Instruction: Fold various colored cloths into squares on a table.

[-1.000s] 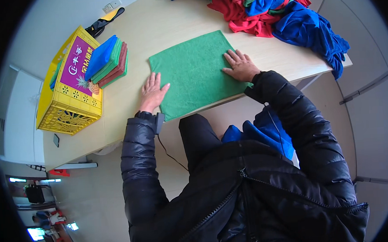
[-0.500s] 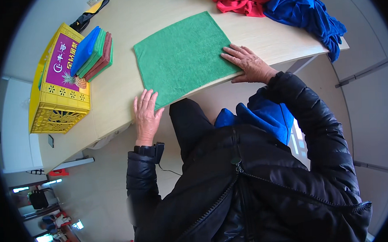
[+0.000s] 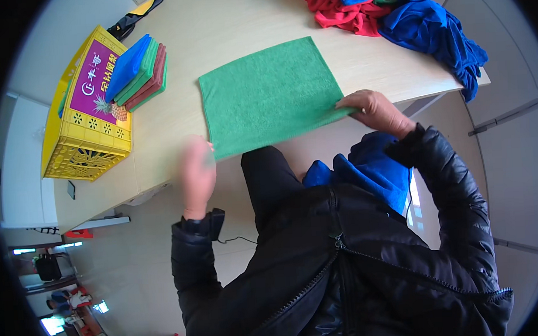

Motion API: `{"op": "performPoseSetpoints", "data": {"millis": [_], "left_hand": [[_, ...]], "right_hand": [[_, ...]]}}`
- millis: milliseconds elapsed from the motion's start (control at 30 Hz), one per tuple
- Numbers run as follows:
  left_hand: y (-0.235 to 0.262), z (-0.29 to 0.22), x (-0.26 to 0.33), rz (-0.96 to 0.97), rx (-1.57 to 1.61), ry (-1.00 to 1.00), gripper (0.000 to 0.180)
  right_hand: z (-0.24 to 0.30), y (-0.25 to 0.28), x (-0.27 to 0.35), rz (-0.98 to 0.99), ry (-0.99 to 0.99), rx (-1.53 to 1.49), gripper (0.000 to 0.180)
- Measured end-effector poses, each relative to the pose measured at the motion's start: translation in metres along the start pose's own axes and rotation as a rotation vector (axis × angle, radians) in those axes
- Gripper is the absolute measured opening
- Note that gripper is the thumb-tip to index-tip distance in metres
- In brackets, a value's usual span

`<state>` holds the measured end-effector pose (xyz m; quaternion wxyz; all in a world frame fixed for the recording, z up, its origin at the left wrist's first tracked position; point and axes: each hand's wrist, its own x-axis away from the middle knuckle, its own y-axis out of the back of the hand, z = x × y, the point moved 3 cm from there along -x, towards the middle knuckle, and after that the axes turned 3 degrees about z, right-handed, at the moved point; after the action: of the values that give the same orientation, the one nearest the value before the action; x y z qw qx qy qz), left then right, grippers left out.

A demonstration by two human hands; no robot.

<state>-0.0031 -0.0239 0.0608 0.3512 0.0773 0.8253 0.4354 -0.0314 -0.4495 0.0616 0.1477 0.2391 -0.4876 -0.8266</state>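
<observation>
With right hand (image 3: pixel 377 110) now pinching, not flat, lifts the near-right corner of the rectangular green cloth towel (image 3: pixel 271 95) off the pale wooden counter (image 3: pixel 225 24), with left hand (image 3: pixel 197 170) at near left, grip too blurred to tell.

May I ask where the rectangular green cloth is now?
In the head view's upper middle, the rectangular green cloth lies at the near edge of the pale tabletop, between the left hand and right hand, right of the stack of folded multicoloured cloths.
</observation>
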Motion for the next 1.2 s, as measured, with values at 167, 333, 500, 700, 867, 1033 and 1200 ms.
{"op": "performPoseSetpoints", "data": {"millis": [167, 333, 500, 700, 867, 1033, 1200], "left_hand": [[-0.006, 0.049, -0.065, 0.102, 0.443, 0.436, 0.007], [-0.050, 0.163, -0.129, 0.035, 0.616, 0.462, 0.012], [-0.096, 0.181, -0.129, -0.047, 0.781, 0.705, 0.015], [-0.083, 0.137, -0.101, -0.049, 0.770, 0.741, 0.019], [-0.094, 0.158, -0.077, -0.035, 0.409, 0.578, 0.020], [-0.097, 0.112, -0.069, -0.128, 0.180, 0.534, 0.021], [-0.077, 0.082, -0.038, -0.139, 0.031, 0.550, 0.022]], "right_hand": [[-0.048, 0.027, -0.075, 0.191, -0.294, -0.256, 0.023], [-0.099, 0.014, -0.153, 0.184, -0.449, -0.415, 0.029], [-0.133, -0.019, -0.164, 0.043, -0.740, -0.852, 0.032], [-0.107, -0.023, -0.126, 0.013, -0.827, -0.899, 0.035], [-0.098, -0.043, -0.121, -0.066, -0.810, -0.637, 0.036], [-0.097, -0.052, -0.085, -0.331, -0.682, -0.188, 0.029], [-0.052, -0.054, -0.056, -0.454, -0.667, -0.094, 0.024]]}}
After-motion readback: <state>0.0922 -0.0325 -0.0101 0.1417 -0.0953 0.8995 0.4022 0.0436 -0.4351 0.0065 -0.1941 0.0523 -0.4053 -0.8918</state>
